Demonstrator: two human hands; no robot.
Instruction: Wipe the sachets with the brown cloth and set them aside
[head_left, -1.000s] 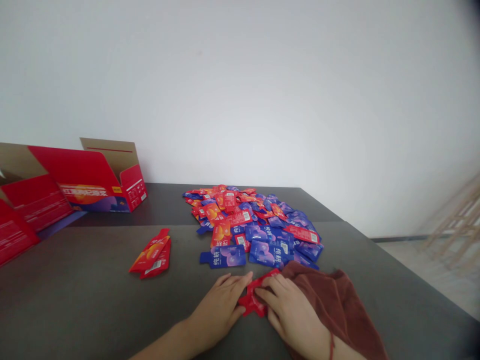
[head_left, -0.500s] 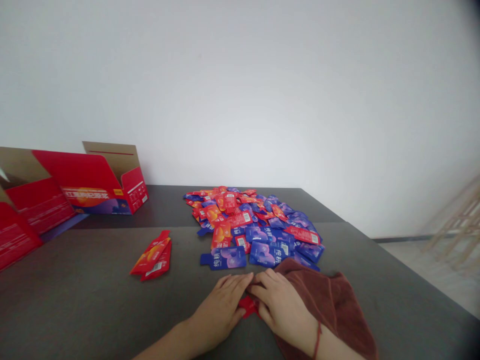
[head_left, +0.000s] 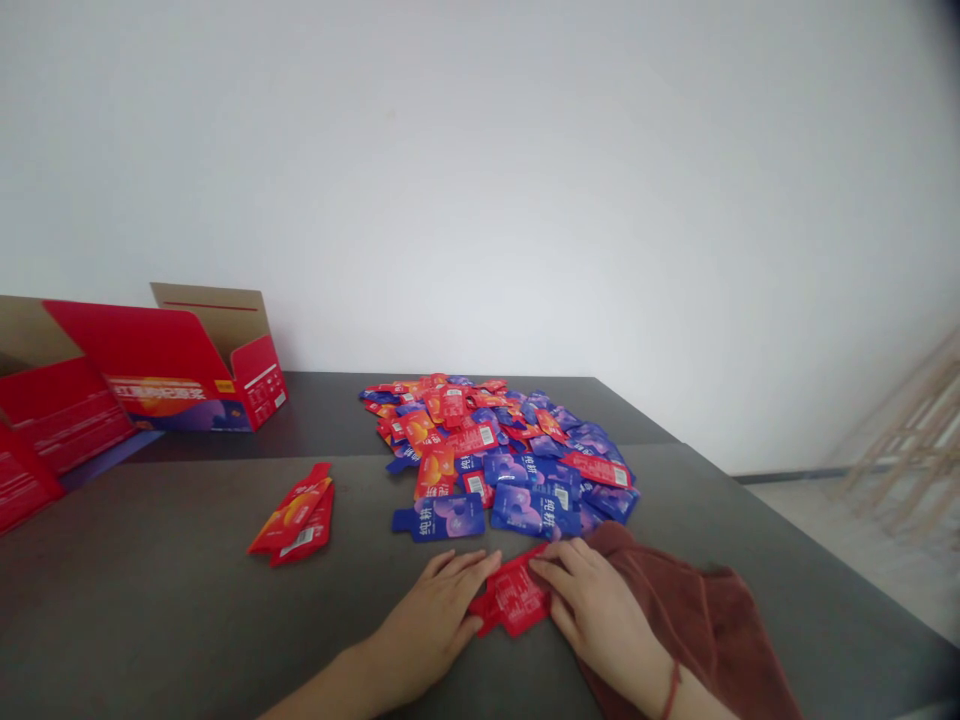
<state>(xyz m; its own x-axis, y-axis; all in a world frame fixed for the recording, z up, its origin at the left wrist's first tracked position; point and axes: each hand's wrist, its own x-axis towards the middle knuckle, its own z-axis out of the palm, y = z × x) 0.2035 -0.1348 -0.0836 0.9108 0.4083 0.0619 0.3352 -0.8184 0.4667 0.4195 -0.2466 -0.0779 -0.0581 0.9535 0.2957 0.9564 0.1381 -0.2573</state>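
Observation:
A red sachet [head_left: 519, 596] lies flat on the dark table between my hands, its narrow neck towards the left. My left hand [head_left: 431, 610] rests at that neck end, fingers stretched out and thumb apart, touching the sachet's edge. Over the sachet's right end curl the fingers of my right hand [head_left: 600, 615], closed on a brown cloth [head_left: 705, 625]. The cloth spreads out to the right under this hand; the part in the fingers is hidden. Just beyond my hands lie a purple sachet [head_left: 442, 518] and another purple sachet [head_left: 534, 510].
A heap of red and purple sachets [head_left: 465, 437] covers the table's middle back. Two red-orange sachets [head_left: 296, 518] overlap at the left. Open red cartons [head_left: 169, 395] stand at the far left. A pale wall rises behind; a wooden rack [head_left: 911, 450] stands beyond the table's right edge.
My right hand has moved to the right, taking the brown cloth along and uncovering most of the red sachet. My left hand stays at the neck end. The view has shifted slightly.

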